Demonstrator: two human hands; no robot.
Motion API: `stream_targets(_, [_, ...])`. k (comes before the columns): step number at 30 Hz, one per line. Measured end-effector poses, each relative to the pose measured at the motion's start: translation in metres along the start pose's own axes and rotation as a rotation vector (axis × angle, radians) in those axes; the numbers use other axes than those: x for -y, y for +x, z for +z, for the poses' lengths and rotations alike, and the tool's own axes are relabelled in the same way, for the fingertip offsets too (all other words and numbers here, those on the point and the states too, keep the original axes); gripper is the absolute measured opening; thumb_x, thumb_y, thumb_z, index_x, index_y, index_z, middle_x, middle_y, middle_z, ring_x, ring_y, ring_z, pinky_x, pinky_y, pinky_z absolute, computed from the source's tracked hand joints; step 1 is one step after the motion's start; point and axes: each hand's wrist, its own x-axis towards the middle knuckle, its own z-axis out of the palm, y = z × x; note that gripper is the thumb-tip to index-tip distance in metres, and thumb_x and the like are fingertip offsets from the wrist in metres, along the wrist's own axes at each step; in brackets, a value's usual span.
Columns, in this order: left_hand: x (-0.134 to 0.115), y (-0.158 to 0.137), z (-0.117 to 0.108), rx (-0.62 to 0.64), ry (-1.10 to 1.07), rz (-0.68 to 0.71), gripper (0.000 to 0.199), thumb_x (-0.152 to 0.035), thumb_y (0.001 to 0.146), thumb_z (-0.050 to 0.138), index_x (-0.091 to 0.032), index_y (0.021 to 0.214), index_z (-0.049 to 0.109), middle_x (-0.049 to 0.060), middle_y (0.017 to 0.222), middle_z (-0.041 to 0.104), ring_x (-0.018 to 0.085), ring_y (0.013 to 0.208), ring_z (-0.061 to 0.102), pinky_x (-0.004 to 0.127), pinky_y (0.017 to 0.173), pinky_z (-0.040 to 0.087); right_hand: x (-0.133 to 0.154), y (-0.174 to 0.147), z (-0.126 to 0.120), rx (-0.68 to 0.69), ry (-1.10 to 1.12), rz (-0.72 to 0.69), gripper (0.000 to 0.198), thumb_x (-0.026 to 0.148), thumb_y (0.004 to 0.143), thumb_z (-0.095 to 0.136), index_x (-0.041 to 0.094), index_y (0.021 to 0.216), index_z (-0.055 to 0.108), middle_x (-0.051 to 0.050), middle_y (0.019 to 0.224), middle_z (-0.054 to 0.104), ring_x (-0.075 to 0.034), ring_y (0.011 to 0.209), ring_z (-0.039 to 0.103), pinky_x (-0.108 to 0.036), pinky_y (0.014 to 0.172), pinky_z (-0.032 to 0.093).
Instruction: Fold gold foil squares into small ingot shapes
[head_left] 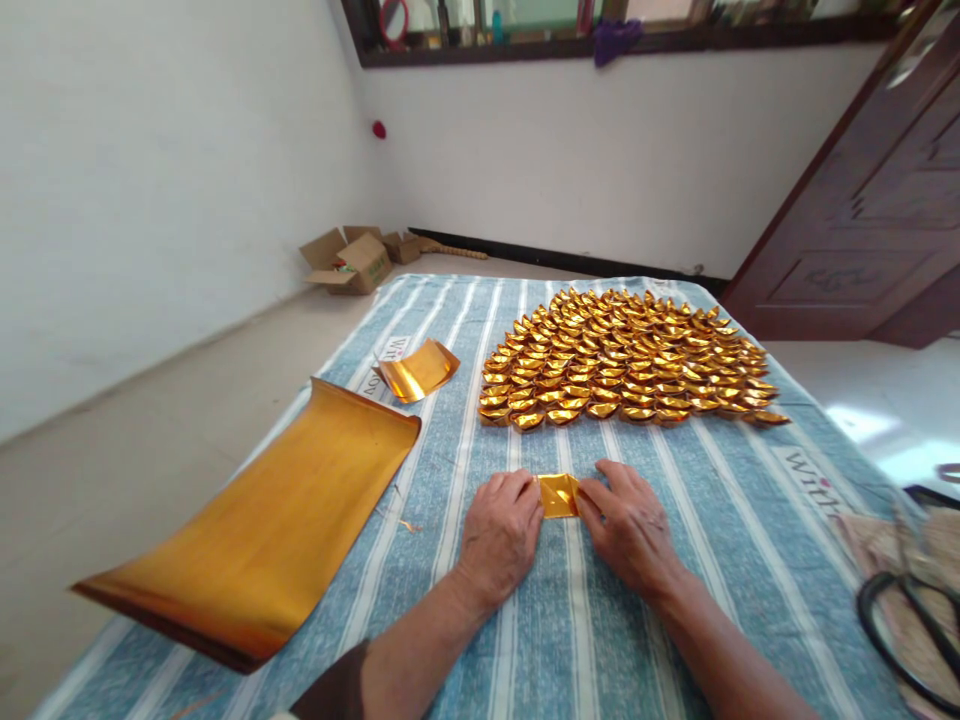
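The left hand [499, 530] and right hand [630, 522] pinch opposite ends of the gold paper [558, 497]; probably light, slippery, easily creased: hold by edges

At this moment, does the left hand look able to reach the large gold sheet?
Probably yes: between the left hand and the large gold sheet lies mostly flat striped cloth, though its fingers are occupied at the small foil piece.

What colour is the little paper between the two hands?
The little paper is shiny gold, seen in the head view.
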Motion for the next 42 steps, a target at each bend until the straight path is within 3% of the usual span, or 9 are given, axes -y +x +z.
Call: stream_targets(42, [-0.0004, -0.0001, 0.0016, -0.003, -0.004, 0.021, 0.014, -0.016, 0.089, 0.052, -0.016, 0.1, 0.061, 0.008, 0.105, 0.064, 0.023, 0.095, 0.054, 0.041, 0.083, 0.048, -0.0015, 0.0004, 0.0006, 0.009, 0.029, -0.01, 0.019, 0.022, 0.09, 0.048, 0.019, 0.086, 0.066, -0.01, 0.095, 0.059, -0.023, 0.091, 0.052, -0.035, 0.077, 0.041])
